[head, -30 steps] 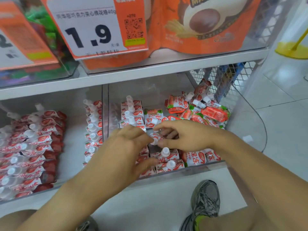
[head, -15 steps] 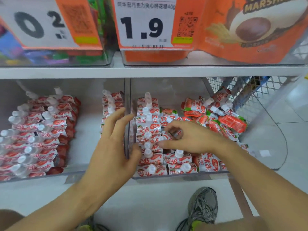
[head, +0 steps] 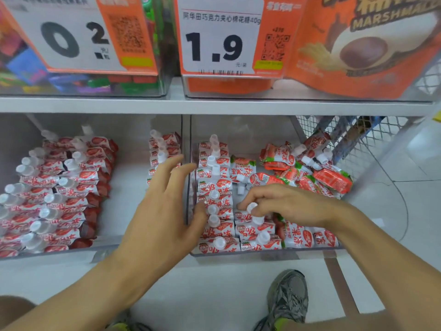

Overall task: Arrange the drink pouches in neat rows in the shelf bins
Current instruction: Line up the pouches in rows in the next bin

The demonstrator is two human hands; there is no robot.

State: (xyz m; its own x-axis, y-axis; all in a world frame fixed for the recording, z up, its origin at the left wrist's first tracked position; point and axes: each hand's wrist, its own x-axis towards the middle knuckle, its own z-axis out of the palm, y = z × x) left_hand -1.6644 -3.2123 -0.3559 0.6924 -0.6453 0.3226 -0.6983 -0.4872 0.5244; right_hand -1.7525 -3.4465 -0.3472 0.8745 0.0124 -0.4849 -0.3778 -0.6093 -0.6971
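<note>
Fingers of the right hand (head: 290,205) are pinching a white-capped drink pouch (head: 251,209) in the right bin (head: 262,253) (second row), while the left hand (head: 162,216) is spreading open, thumb touching the leftmost row (head: 216,199).

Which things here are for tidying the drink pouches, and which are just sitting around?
For the job:
- left hand
- right hand, pinching a capped pouch
- neat row of pouches
- jumbled pouches
- right bin
- left bin

Just there:
- price tags
- marshmallow bag
- grey shoe
</note>
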